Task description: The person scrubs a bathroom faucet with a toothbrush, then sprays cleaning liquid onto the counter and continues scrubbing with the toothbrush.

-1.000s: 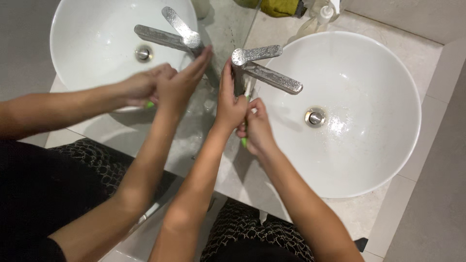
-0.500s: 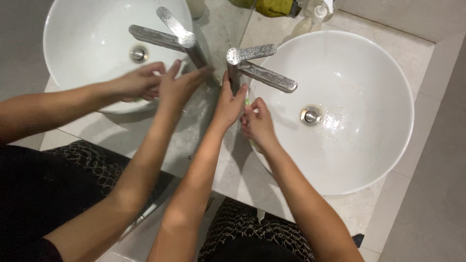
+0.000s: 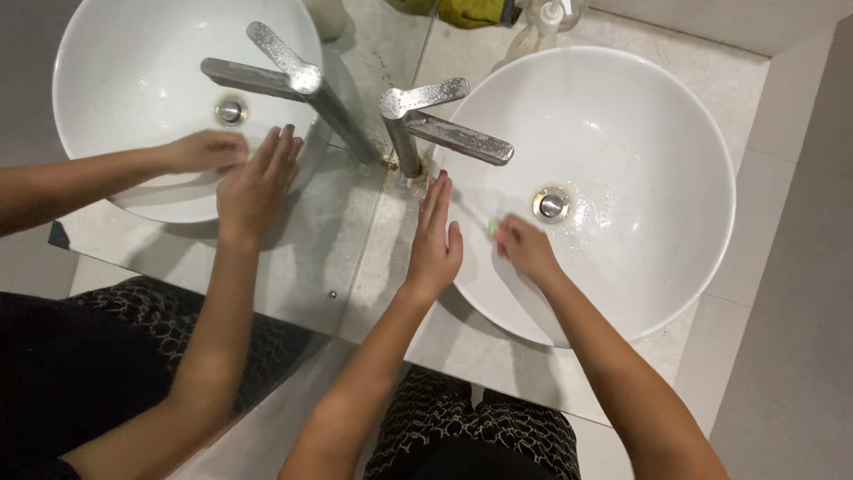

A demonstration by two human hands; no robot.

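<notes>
My left hand (image 3: 434,238) is flat and open, fingers stretched toward the base of the chrome tap (image 3: 418,124), on the near left rim of the round white basin (image 3: 675,160). My right hand (image 3: 526,249) is inside the basin, below the spout, closed around a thin green-tipped brush (image 3: 490,228) that is blurred. Only its green end shows beside my fingers. The drain (image 3: 551,204) lies just beyond my right hand.
A mirror (image 3: 355,231) on the left repeats the basin, tap and both arms. A clear pump bottle (image 3: 540,25) and a green cloth (image 3: 462,11) sit at the back of the pale stone counter (image 3: 498,356). A grey wall borders the right.
Both hands have come away from the tap stem. My right hand moved right into the basin with the brush, and my left hand opened flat and dropped toward the rim.
</notes>
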